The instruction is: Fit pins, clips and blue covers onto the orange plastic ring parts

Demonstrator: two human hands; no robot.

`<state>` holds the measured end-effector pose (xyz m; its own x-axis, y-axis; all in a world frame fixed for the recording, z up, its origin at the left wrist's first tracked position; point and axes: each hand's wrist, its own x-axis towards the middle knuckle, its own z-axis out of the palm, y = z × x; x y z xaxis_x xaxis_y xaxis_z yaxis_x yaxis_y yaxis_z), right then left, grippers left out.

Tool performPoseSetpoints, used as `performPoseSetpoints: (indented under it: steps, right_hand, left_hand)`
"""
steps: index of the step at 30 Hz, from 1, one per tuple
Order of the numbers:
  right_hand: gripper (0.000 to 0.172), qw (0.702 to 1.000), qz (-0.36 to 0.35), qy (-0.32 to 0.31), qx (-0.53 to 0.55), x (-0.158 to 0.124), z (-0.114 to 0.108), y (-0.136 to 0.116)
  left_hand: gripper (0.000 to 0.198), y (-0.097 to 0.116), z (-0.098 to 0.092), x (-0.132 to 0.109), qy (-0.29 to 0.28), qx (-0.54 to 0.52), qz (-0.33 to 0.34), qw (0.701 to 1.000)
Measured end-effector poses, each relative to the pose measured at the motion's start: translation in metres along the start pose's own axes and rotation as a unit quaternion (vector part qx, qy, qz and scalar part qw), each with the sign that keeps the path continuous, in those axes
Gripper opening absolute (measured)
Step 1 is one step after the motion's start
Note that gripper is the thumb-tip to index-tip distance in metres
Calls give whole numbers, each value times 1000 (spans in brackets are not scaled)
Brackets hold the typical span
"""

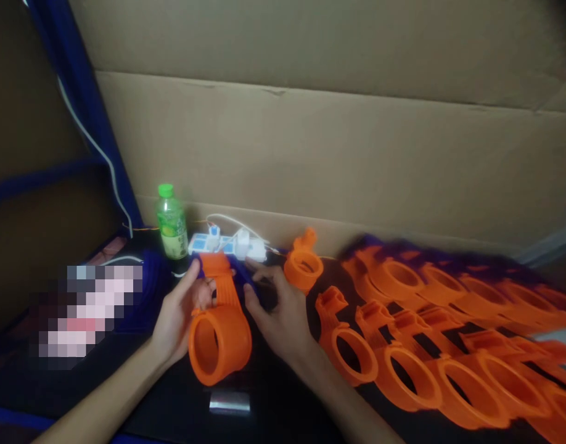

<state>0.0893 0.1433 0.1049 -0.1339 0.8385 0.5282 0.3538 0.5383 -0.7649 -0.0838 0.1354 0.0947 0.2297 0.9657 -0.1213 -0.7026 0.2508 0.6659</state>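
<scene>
In front of me is an orange plastic piece with a wide ring and a ribbed arm; it looks like a tape dispenser. My left hand grips its upper end from the left, thumb at the top and the other fingers partly behind it. A dark blue part lies across the top of the arm. From the right, my right hand has thumb and index finger closed around that blue part's end. Below the ring, a small silvery strip lies on the black table.
Many like orange pieces lie in rows on the right, and one orange piece stands near the cardboard wall. A green-capped bottle and a white power strip with cables are behind my hands. A pixelated patch covers the left.
</scene>
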Motion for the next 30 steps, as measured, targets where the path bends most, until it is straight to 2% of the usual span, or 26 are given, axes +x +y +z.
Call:
performPoseSetpoints:
  steps: [3,7,9,13,17,26,30]
  right_hand:
    - [12,992,54,-34,111,-9,2,-2]
    - [14,974,108,-38,198,-13,0,-2]
    - [13,978,93,-27,185,-13,-4,-1]
    - [20,994,2,-18,109,-12,-12,0]
    - [22,995,-54,-65,59,-13,-12,0]
    - [22,995,-46,-64,55,-11,-11,3]
    - [21,994,-21,-63,83,-11,-11,5]
  left_hand:
    - [50,-5,2,0,-7,10,-2,1000]
    - [51,-5,2,3,-31,-8,9,999]
    - [48,-5,2,5,-17,-9,30,999]
    - [43,-9,-1,7,19,16,105,994]
    - [44,-14,-5,8,24,54,97,994]
    - [48,-19,-11,8,23,82,100,991]
    - [45,-20,-13,7,35,92,109,989]
